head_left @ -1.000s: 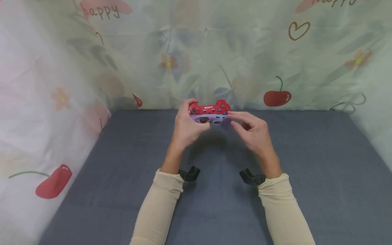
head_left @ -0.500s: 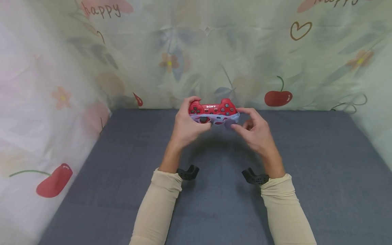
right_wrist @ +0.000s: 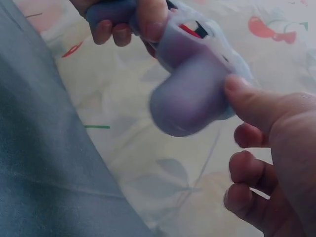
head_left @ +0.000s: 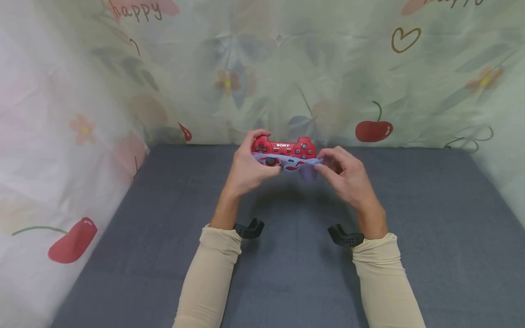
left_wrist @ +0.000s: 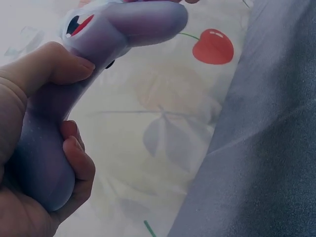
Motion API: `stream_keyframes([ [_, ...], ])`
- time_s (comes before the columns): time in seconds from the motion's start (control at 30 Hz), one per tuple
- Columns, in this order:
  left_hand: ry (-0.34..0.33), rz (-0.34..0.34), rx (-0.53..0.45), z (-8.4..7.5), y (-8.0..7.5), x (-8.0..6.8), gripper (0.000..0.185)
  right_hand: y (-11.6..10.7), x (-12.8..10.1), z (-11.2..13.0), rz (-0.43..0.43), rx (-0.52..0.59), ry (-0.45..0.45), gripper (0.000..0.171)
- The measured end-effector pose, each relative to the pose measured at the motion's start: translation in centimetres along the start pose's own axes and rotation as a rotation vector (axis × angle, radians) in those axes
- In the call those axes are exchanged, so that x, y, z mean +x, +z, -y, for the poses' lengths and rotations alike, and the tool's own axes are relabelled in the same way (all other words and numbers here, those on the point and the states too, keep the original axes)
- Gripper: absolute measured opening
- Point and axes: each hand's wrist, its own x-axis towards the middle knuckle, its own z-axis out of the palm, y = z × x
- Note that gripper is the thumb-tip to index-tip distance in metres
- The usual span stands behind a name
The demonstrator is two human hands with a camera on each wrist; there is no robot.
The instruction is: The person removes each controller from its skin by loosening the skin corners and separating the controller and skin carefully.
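At the frame's upper centre, the left hand [head_left: 246,171] grips the red controller [head_left: 285,148] while the right hand [head_left: 348,180] pinches its lavender silicone cover [head_left: 308,165], half on; judging by this, stretching it over the right grip seems next.

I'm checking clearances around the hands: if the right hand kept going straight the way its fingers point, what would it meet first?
Most likely the lilac cover on the red controller: the right hand points up-left at its right end, thumb already on the cover's grip in the wrist view. Depth unclear.
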Motion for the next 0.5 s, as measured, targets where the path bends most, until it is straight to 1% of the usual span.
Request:
stream_keyframes([
  [0.1, -0.001, 0.022, 0.013, 0.0, 0.2, 0.1, 0.073, -0.3, -0.2, -0.1, 0.065, 0.013, 0.06, 0.019],
  [0.2, -0.006, 0.044, 0.031, 0.1, 0.4, 0.2, 0.073, -0.8, -0.3, -0.4, 0.185, 0.029, 0.157, 0.018],
  [0.3, -0.016, 0.055, 0.043, 0.3, 0.5, 0.3, 0.073, -1.3, -0.3, -0.7, 0.304, 0.057, 0.251, 0.019],
  [0.4, -0.029, 0.058, 0.033, 0.4, 0.7, 0.3, 0.072, -1.7, -0.2, -0.9, 0.377, 0.089, 0.294, 0.022],
  [0.5, -0.042, 0.06, 0.008, 0.4, 0.8, 0.3, 0.072, -2.1, -0.3, -1.1, 0.406, 0.147, 0.287, 0.022],
])
